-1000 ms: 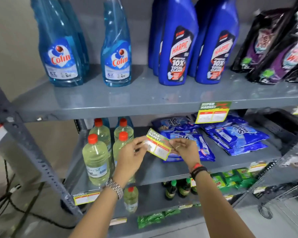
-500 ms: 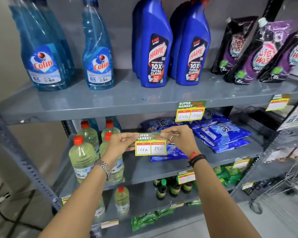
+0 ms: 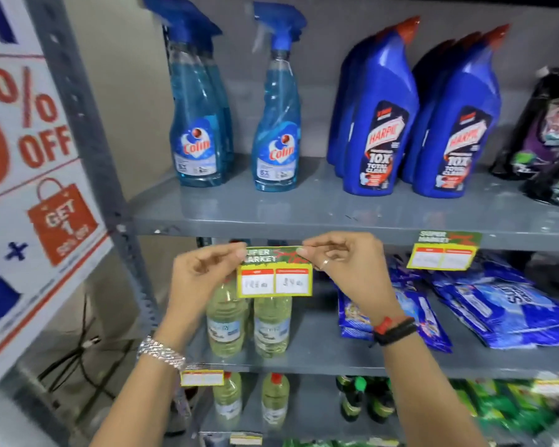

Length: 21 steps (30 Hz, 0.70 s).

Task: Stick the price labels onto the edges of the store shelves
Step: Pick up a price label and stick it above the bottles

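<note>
Both hands are up at the front edge of the top shelf (image 3: 304, 225), holding one price label (image 3: 275, 273) between them. The left hand (image 3: 204, 275) pinches the label's upper left corner with thumb and fingertips, and the right hand (image 3: 346, 269) pinches the upper right corner the same way. The label hangs level, its top strip right at the lower lip of that shelf edge; can't tell if it's actually touching the metal. It's green up top with "SUPER MARKET" printed on it, yellow border below, two white boxes with handwritten numbers too blurry to read.

A second label (image 3: 444, 251) is already stuck on the same front edge, further toward the right end. On the shelf above sit two Colin spray bottles (image 3: 276, 124) near the left end, Harpic bottles (image 3: 375, 124) around the middle, and dark pouches (image 3: 552, 133) at the right end.

On the shelf below, pale yellow bottles (image 3: 271, 324) stand right behind the held label, with blue detergent packets (image 3: 497, 304) to the right. Another small label (image 3: 202, 378) sits on that lower shelf's front edge near its left end. A discount poster (image 3: 36, 162) hangs on the upright post at the left.
</note>
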Tool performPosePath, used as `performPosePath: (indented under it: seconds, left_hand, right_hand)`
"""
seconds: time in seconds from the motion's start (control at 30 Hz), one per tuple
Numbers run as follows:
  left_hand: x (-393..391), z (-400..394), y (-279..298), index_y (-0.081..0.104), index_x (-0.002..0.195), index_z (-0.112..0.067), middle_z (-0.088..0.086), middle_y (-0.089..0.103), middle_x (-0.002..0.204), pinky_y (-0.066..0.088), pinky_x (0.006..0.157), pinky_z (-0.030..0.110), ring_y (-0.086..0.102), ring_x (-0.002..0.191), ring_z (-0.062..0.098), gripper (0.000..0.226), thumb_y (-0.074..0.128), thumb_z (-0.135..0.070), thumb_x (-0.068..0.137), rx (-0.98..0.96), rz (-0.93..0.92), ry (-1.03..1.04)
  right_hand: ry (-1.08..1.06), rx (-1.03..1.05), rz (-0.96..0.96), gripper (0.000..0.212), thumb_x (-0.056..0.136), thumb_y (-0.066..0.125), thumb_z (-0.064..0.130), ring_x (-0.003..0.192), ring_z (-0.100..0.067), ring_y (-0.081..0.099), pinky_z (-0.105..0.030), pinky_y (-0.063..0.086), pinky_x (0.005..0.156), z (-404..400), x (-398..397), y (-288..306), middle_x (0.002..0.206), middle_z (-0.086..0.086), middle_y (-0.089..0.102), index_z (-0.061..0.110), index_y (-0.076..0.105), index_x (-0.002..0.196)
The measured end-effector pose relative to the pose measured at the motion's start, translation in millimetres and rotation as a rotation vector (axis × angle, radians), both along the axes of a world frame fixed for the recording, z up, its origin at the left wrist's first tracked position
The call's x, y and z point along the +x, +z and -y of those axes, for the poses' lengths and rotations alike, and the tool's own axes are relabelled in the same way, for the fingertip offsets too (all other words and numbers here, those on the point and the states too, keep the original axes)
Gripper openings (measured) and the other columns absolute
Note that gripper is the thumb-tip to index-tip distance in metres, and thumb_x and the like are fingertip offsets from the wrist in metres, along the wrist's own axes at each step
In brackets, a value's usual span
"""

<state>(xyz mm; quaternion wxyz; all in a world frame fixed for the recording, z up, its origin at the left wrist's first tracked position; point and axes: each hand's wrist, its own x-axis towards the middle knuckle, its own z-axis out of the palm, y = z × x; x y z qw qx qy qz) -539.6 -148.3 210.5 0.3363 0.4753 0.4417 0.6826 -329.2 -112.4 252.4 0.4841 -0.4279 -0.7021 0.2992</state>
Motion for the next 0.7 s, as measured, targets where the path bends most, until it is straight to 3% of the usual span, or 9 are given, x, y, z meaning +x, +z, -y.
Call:
performPosePath:
  seconds: [0.17, 0.33, 0.7]
  left_hand:
    - [-37.5, -2.0, 23.1, 0.071, 0.088, -0.008, -0.018, 0.073, 0.061, 0.047, 0.054, 0.006, 0.064, 0.056, -0.007, 0.010, 0.069, -0.004, 0.079, 0.024, -0.118, 0.140]
    - [-53.3, -12.6, 19.3, 0.075, 0.090, -0.017, -0.019, 0.075, 0.069, 0.048, 0.058, 0.007, 0.068, 0.066, -0.004, 0.015, 0.076, -0.019, 0.075, -0.027, -0.203, 0.219]
    - [-55.8, -21.6, 18.4, 0.074, 0.082, -0.028, -0.019, 0.075, 0.069, 0.052, 0.061, 0.009, 0.069, 0.066, -0.001, 0.009, 0.077, -0.025, 0.074, -0.019, -0.187, 0.264]
  right_hand:
    - [-0.028, 0.106, 0.019, 0.007, 0.073, 0.077, 0.020, 0.053, 0.003, 0.056, -0.009, 0.048, 0.060, -12.9, -54.5, 5.4, 0.063, 0.009, 0.068, 0.016, 0.075, 0.078]
    - [-0.074, 0.104, 0.046, 0.007, 0.074, 0.076, 0.023, 0.059, 0.001, 0.060, -0.006, 0.048, 0.061, -23.4, -71.7, -0.4, 0.067, 0.007, 0.071, 0.019, 0.075, 0.079]
    - [-0.125, 0.142, 0.069, 0.005, 0.077, 0.072, 0.024, 0.060, 0.010, 0.056, -0.002, 0.044, 0.061, -25.2, -77.4, -1.4, 0.062, 0.014, 0.063, 0.019, 0.073, 0.077]
